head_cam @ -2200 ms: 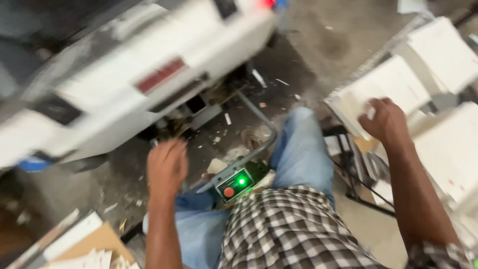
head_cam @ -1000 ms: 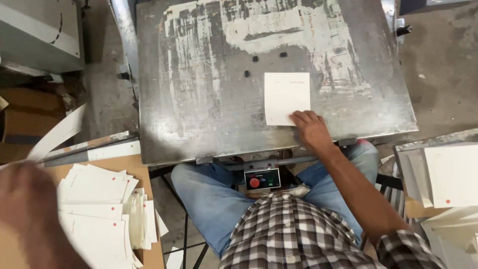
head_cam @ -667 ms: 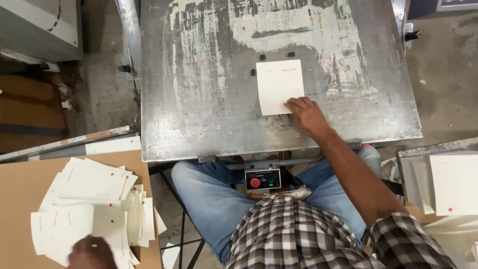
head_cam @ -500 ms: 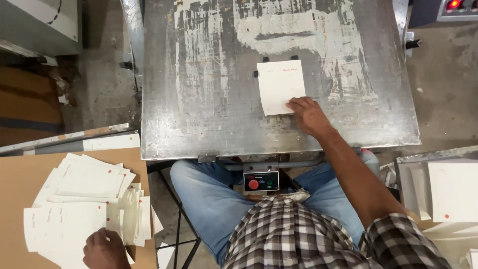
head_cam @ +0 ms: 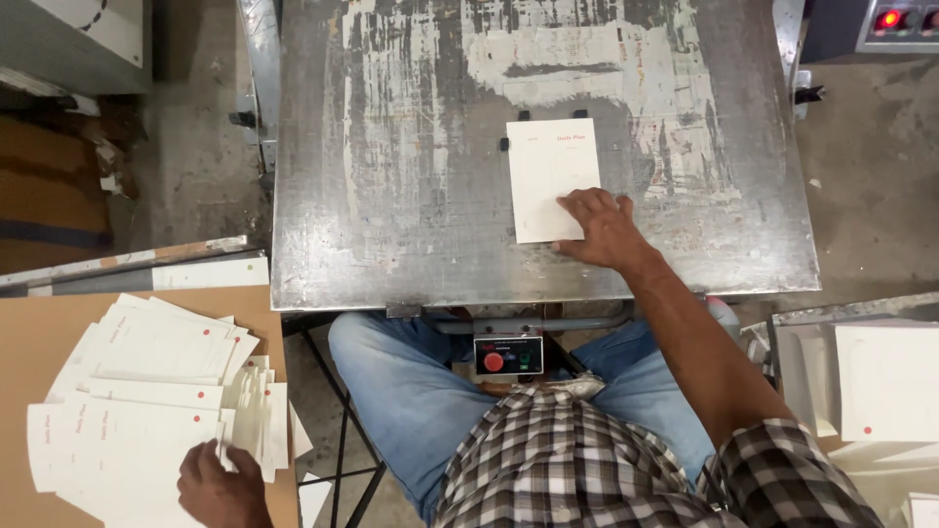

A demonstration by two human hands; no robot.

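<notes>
A white printed card (head_cam: 550, 174) lies flat on the worn metal machine plate (head_cam: 391, 196), its top edge against small black stops. My right hand (head_cam: 599, 228) presses on the card's lower right corner with fingers spread. My left hand (head_cam: 221, 484) rests at the lower left on a loose pile of white cards (head_cam: 147, 391) spread over a brown cardboard surface (head_cam: 29, 342); its fingers touch the top sheets.
A control box with a red button (head_cam: 507, 356) hangs under the plate's front edge between my knees. More white card stacks (head_cam: 880, 381) sit at the right. A panel with red lights (head_cam: 895, 22) is at the top right. Concrete floor shows on both sides.
The view swung from the floor up over the plate. My right hand pushed the card up against the stops. My left hand came down onto the card pile at the left.
</notes>
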